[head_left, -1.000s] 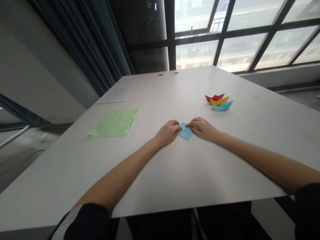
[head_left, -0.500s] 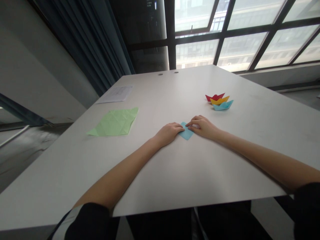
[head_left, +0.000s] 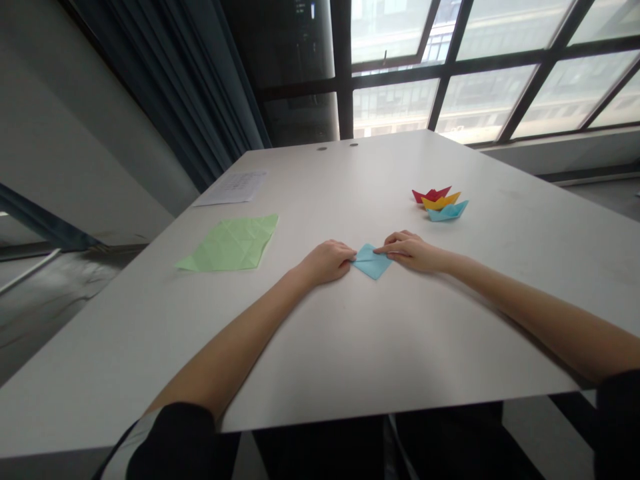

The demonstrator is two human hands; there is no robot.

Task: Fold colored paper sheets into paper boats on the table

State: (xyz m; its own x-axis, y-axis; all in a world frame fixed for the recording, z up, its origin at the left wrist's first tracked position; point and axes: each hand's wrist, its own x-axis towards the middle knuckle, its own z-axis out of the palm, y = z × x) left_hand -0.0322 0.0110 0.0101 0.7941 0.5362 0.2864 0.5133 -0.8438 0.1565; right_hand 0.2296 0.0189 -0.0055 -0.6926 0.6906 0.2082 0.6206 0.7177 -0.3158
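A small piece of light blue folded paper lies on the white table, shaped like a diamond with a crease line across it. My left hand is closed at its left corner, thumb and fingertips pinching the edge. From the other side, my right hand grips the right corner, its index finger laid along the upper right part and the other fingers bent. The paper's two side corners are partly hidden beneath the fingertips.
Beyond my right hand stand three folded paper boats: red, yellow and blue. A creased green sheet lies on the left, with a printed white sheet behind it. The white table ends close to my body.
My left hand has slid a little left and my right hand slightly right. More of the blue paper's face now shows between them.
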